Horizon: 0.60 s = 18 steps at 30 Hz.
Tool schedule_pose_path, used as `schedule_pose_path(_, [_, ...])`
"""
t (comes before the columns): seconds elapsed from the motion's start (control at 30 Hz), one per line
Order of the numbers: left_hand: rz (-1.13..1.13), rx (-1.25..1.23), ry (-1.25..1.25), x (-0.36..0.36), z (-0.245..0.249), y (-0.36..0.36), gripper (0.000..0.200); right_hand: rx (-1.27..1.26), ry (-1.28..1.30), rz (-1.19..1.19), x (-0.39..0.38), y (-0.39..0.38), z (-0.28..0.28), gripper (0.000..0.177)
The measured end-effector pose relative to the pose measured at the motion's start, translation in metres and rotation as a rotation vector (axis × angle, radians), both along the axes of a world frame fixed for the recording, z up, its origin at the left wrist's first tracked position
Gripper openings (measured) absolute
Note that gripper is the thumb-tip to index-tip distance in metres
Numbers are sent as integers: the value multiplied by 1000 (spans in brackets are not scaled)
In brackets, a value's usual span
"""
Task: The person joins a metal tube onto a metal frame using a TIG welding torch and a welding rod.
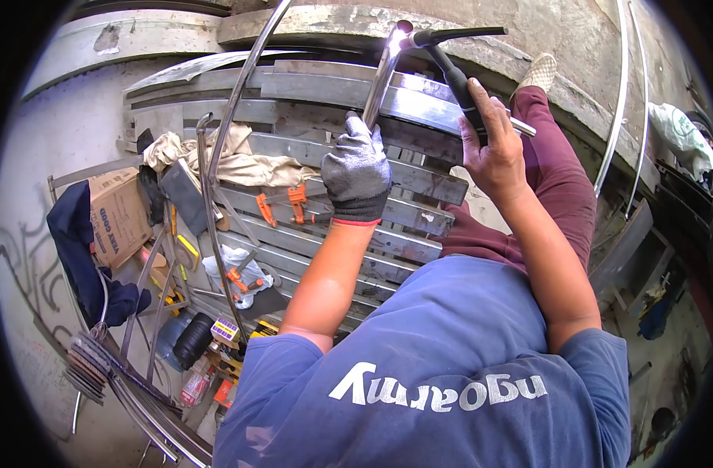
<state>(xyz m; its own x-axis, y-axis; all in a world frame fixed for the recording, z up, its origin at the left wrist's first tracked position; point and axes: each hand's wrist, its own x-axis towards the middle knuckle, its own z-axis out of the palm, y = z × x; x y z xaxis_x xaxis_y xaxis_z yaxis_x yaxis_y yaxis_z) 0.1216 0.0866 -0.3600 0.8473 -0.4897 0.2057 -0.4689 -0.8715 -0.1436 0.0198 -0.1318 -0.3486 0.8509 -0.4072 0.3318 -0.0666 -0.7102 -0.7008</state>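
Note:
My left hand (356,173), in a grey-and-black work glove, is closed around a shiny metal tube (380,87) that slants up and away. My bare right hand (493,144) grips a black TIG welding torch (452,76). Its head meets the tube's far end, where a bright bluish-white arc (399,37) glows. Under the tube lies a flat metal bar (426,105) lit by the arc. A short silver rod end (523,126) pokes out beside my right hand; what it belongs to is hidden.
Slatted metal bench (325,257) beneath my arms. Orange clamps (297,203) and beige cloth (239,160) lie on it. A curved metal tube (235,97) rises at left, near a cardboard box (118,214). Long tubes (614,101) stand at right by a plastic bag (680,140).

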Motion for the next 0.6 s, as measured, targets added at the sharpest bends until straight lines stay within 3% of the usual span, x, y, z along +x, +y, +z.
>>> schedule_pose_path(0.07, [-14, -79, 14, 1, 0, 1, 41, 43, -45, -25, 2, 1, 0, 76])
schedule_pose_path(0.17, [16, -99, 18, 3, -1, 0, 41, 406, -35, -152, -7, -6, -2, 89])
schedule_pose_path(0.3, [71, -119, 283, 17, 1, 11, 42, 441, 13, -202, -28, -35, 15, 89])
schedule_pose_path(0.4, [264, -679, 1196, 53, 10, 33, 47, 436, -32, -196, -60, -63, 40, 87])
schedule_pose_path(0.53, [256, -1203, 1908, 89, -5, 69, 56, 489, -29, -218, -110, -78, 105, 86])
schedule_pose_path(0.6, [199, -1290, 2041, 100, -22, 76, 57, 451, 1, -252, -137, -87, 126, 87])
